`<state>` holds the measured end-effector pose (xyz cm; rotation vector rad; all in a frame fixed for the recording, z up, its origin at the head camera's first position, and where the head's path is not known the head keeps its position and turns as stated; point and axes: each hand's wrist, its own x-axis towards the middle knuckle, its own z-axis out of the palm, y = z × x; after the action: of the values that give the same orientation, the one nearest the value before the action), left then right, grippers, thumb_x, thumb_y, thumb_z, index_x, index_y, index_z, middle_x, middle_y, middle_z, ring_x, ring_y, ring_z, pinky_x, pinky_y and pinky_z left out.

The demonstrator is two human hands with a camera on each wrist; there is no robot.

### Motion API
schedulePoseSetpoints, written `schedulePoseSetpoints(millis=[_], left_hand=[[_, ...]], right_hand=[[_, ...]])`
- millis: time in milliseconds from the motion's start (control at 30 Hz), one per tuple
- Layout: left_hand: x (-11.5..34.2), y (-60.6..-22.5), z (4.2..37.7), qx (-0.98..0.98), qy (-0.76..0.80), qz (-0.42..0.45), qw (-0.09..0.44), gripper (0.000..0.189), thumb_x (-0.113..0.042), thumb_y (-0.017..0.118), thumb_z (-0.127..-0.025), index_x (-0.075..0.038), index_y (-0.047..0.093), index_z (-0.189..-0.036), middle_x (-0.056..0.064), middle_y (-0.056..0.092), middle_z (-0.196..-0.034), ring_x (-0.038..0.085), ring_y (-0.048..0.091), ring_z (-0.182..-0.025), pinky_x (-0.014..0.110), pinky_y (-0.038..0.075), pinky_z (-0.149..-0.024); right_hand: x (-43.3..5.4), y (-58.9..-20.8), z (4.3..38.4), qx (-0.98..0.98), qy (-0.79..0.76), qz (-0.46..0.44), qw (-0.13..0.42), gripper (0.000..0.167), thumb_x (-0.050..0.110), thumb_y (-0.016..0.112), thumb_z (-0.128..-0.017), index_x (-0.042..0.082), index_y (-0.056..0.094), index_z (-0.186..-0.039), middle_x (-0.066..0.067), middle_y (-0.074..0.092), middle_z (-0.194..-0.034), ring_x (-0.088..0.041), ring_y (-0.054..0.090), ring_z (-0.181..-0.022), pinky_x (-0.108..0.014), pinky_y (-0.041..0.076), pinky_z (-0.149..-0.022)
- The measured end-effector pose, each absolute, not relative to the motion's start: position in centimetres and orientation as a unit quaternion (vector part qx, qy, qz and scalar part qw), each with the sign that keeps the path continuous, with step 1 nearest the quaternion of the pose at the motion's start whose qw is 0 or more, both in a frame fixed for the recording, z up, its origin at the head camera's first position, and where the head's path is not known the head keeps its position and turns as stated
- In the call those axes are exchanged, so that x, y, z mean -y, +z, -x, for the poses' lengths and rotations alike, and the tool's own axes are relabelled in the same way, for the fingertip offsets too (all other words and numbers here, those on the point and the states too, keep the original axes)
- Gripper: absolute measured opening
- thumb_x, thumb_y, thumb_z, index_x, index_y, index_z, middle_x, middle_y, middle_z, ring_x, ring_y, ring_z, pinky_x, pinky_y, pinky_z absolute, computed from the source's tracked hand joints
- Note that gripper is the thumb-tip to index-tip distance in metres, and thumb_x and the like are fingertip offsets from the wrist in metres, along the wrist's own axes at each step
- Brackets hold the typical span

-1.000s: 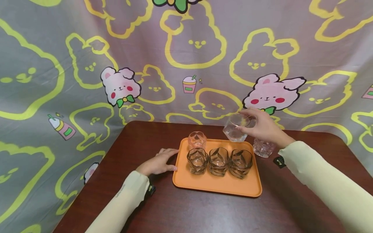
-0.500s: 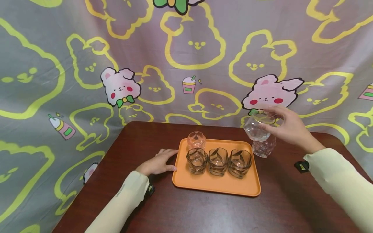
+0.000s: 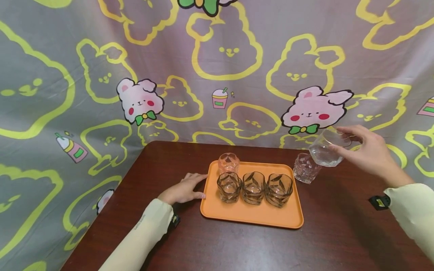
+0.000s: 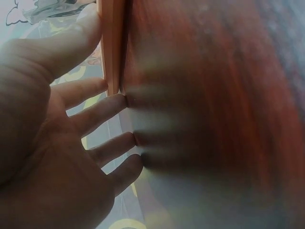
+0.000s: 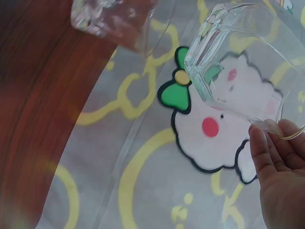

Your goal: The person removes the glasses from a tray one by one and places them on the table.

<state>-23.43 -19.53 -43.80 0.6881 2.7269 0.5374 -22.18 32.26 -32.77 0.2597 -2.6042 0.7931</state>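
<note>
Pinching clear faceted tumbler (image 3: 326,151) with right hand (image 3: 372,155), touching orange tray (image 3: 242,217) with relaxed left hand (image 3: 183,189). Seemingly midway, with four tinted tumblers (image 3: 253,189) aboard, textured tumbler (image 3: 306,170) beside.

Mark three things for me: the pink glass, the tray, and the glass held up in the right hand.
Pink glass (image 3: 228,164): head view, on its side wall.
Tray (image 3: 251,217): head view, on its bare near part.
Held glass (image 3: 324,151): head view, on its clear side.

Tray (image 3: 247,217) front — passable | three dark glasses (image 3: 254,190) — blocking middle
</note>
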Motion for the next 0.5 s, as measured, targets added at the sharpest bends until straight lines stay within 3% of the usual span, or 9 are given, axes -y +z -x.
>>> schedulePoseSetpoints(millis=[200, 333, 400, 500], left_hand=[[19.7, -43.8, 23.4, -0.943, 0.188, -0.235, 0.140, 0.075, -0.035, 0.072, -0.084, -0.014, 0.036, -0.147, 0.004, 0.041, -0.141, 0.026, 0.030, -0.129, 0.047, 0.030, -0.101], [19.7, -43.8, 23.4, -0.944, 0.186, -0.236, 0.135, 0.075, -0.035, 0.072, -0.083, -0.014, 0.037, -0.146, 0.004, 0.041, -0.141, 0.027, 0.031, -0.128, 0.047, 0.030, -0.101], [19.7, -43.8, 23.5, -0.944, 0.184, -0.239, 0.133, 0.075, -0.035, 0.072, -0.083, -0.014, 0.037, -0.146, 0.004, 0.041, -0.141, 0.027, 0.031, -0.128, 0.047, 0.030, -0.101], [19.6, -43.9, 23.4, -0.943, 0.183, -0.242, 0.135, 0.075, -0.035, 0.072, -0.084, -0.014, 0.037, -0.146, 0.005, 0.041, -0.141, 0.027, 0.031, -0.128, 0.047, 0.029, -0.101]], right_hand=[[-34.2, -33.5, 22.1, 0.935, 0.278, -0.079, 0.203, 0.062, 0.032, 0.081, -0.075, 0.006, 0.059, -0.126, -0.012, 0.058, -0.107, 0.008, 0.042, -0.087, -0.018, 0.032, -0.069], [-35.1, -34.4, 22.1, 0.935, 0.287, -0.078, 0.195, 0.063, 0.030, 0.082, -0.074, 0.003, 0.058, -0.126, -0.012, 0.057, -0.104, 0.016, 0.042, -0.080, -0.007, 0.033, -0.065], [-35.5, -35.0, 22.2, 0.937, 0.284, -0.077, 0.188, 0.064, 0.030, 0.082, -0.074, 0.001, 0.058, -0.125, -0.014, 0.057, -0.103, 0.015, 0.043, -0.077, -0.003, 0.033, -0.063], [-35.9, -35.8, 22.1, 0.943, 0.270, -0.070, 0.180, 0.066, 0.032, 0.082, -0.073, 0.000, 0.057, -0.125, -0.015, 0.057, -0.106, -0.001, 0.051, -0.081, -0.009, 0.036, -0.063]])
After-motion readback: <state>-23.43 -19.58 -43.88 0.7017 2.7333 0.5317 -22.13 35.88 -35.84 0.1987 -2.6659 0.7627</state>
